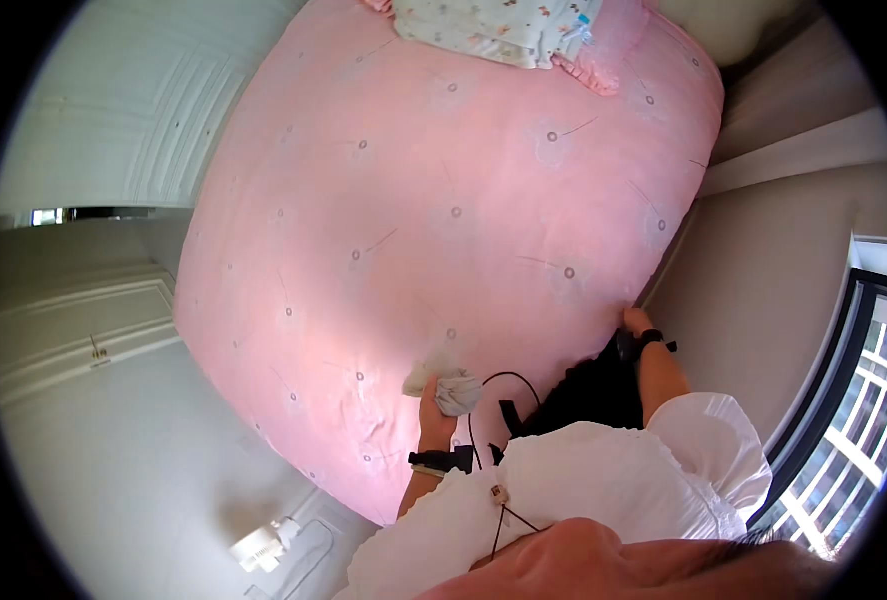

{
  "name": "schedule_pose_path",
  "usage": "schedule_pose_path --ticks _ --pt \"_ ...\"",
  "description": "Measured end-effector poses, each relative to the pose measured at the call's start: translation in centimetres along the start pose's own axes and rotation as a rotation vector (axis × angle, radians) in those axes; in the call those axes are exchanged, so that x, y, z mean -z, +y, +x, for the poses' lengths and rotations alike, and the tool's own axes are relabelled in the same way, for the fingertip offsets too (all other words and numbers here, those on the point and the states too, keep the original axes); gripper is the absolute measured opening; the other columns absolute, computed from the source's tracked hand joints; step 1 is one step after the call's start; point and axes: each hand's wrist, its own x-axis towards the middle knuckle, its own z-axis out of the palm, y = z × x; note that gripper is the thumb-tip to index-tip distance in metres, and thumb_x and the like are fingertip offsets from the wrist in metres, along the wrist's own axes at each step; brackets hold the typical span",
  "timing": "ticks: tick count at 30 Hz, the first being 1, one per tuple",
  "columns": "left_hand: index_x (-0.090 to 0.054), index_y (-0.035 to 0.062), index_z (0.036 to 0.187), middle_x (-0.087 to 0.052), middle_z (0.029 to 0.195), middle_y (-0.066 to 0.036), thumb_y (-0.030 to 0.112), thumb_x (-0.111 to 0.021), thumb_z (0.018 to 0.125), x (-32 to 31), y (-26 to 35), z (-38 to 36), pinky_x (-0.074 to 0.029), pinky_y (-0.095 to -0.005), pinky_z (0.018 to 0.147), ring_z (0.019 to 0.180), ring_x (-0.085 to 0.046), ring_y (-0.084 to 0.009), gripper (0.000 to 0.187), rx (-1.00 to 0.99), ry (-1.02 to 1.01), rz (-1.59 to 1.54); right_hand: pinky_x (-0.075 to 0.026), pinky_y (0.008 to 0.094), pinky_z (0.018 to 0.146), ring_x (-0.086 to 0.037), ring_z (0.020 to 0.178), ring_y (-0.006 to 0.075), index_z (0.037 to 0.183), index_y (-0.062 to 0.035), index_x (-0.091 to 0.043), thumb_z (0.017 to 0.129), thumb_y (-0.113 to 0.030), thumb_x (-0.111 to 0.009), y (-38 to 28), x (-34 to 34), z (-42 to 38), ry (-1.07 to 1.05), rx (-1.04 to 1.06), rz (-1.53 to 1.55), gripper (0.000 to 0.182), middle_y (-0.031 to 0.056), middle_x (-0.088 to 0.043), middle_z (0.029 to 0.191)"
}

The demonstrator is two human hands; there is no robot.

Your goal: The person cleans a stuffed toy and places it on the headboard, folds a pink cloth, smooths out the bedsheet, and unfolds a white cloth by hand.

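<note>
My left hand (432, 408) is closed around a crumpled grey-white cloth (459, 392), just above the near part of the bed. Part of this bundle spreads out pale and thin on the far side of my fingers. At the bed's right edge, my right hand (639, 321) has its fingers bent against the pink bed sheet (414, 240) and seems to pinch its border; the fingertips are partly hidden. The sheet covers the mattress, with small ring and flower prints, and is wrinkled near my left side. Dark bands circle both wrists.
A floral white cloth with pink frills (504, 28) lies at the bed's far end. Pale cabinet doors (154, 120) stand to the left. On the right are a wall (774, 250) and a barred window (854, 430). A black cable (509, 376) loops near my body; a white plug (264, 545) is lower left.
</note>
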Motion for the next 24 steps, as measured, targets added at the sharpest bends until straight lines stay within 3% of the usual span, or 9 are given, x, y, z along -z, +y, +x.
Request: schedule_pose_path --ticks 1,4,6,12,14,16,19,22,24 --pt "-0.049 0.0017 0.126 -0.059 0.12 -0.015 0.027 -0.045 0.099 1.8 -0.4 -1.4 -0.046 -0.0448 0.098 0.109 -0.058 -0.0304 0.037 -0.011 0.014 -0.023 -0.035 0.0476 0.105 -0.031 0.132 0.0409 0.14 -0.0011 -0.034 0.089 -0.028 -0.054 -0.2 0.2 -0.4 -0.137 -0.041 0.041 0.061 0.0219 -0.031 0.146" --pt "-0.049 0.0013 0.124 -0.059 0.119 -0.016 0.027 -0.045 0.098 9.4 0.2 -5.8 -0.046 -0.045 0.098 0.11 -0.058 -0.0307 0.037 -0.046 0.035 -0.117 -0.035 0.049 0.104 -0.027 0.135 0.0403 0.143 -0.009 -0.031 0.085 -0.028 -0.059 -7.3 1.4 -18.3 0.782 0.178 0.007 0.067 0.018 -0.023 0.151" --pt "-0.05 0.0012 0.122 -0.061 0.116 -0.015 0.026 -0.047 0.098 11.1 -0.2 -8.2 -0.046 -0.0449 0.097 0.108 -0.058 -0.0304 0.035 -0.077 0.091 -0.159 -0.034 0.0511 0.104 -0.021 0.139 0.0375 0.146 -0.0143 -0.027 0.083 -0.027 -0.061 -9.2 2.2 -19.2 0.821 0.634 -0.124 0.072 0.0133 -0.017 0.154" --pt "-0.051 0.0019 0.122 -0.06 0.115 -0.013 0.024 -0.048 0.098 13.4 -2.0 -11.5 -0.048 -0.0395 0.094 0.106 -0.059 -0.0252 0.033 -0.162 0.177 -0.22 -0.036 0.0479 0.104 -0.022 0.14 0.0371 0.148 -0.0165 -0.023 0.083 -0.023 -0.059 -9.1 -0.4 -18.7 0.203 0.554 -0.675 0.074 0.0099 -0.006 0.157" --pt "-0.051 0.0017 0.123 -0.06 0.116 -0.012 0.023 -0.048 0.098 14.9 -2.2 -10.4 -0.048 -0.0397 0.095 0.106 -0.059 -0.0254 0.033 -0.203 0.219 -0.256 -0.04 0.0427 0.102 -0.038 0.133 0.0347 0.143 -0.0133 -0.037 0.083 -0.025 -0.059 -5.8 -4.0 -15.8 0.151 0.356 -0.54 0.064 0.0142 -0.025 0.153" --pt "-0.05 0.0011 0.124 -0.06 0.116 -0.012 0.023 -0.048 0.098 13.5 -2.9 -11.9 -0.048 -0.0398 0.095 0.106 -0.059 -0.0256 0.034 -0.189 0.26 -0.264 -0.044 0.0413 0.097 -0.053 0.119 0.0331 0.129 -0.0068 -0.054 0.085 -0.029 -0.057 -7.1 -1.4 -15.8 -0.484 0.032 -0.844 0.05 0.0191 -0.052 0.133" --pt "-0.049 -0.0001 0.125 -0.059 0.118 -0.013 0.022 -0.048 0.098 11.3 -1.8 -11.5 -0.048 -0.0398 0.096 0.108 -0.059 -0.0258 0.035 -0.153 0.223 -0.209 -0.047 0.042 0.091 -0.061 0.107 0.0328 0.113 -0.0029 -0.063 0.085 -0.03 -0.054 -4.6 -1.2 -15.8 -0.161 0.212 -0.794 0.04 0.0198 -0.065 0.109" --pt "-0.048 -0.0015 0.126 -0.059 0.118 -0.014 0.022 -0.047 0.098 9.7 0.2 -9.9 -0.048 -0.0399 0.095 0.109 -0.059 -0.0258 0.036 -0.17 0.135 -0.167 -0.048 0.0441 0.088 -0.06 0.104 0.035 0.113 -0.0021 -0.062 0.085 -0.031 -0.054 -7.0 -1.5 -16.0 0.238 0.519 -0.533 0.041 0.0186 -0.064 0.111" --pt "-0.048 -0.0015 0.126 -0.06 0.118 -0.013 0.021 -0.047 0.098 8.8 0.9 -9.8 -0.048 -0.0396 0.095 0.108 -0.059 -0.0257 0.035 -0.149 0.07 -0.129 -0.049 0.0409 0.087 -0.061 0.103 0.0342 0.113 -0.002 -0.062 0.084 -0.031 -0.059 -8.7 -2.6 -12.6 0.278 0.829 -0.462 0.041 0.0182 -0.064 0.111"
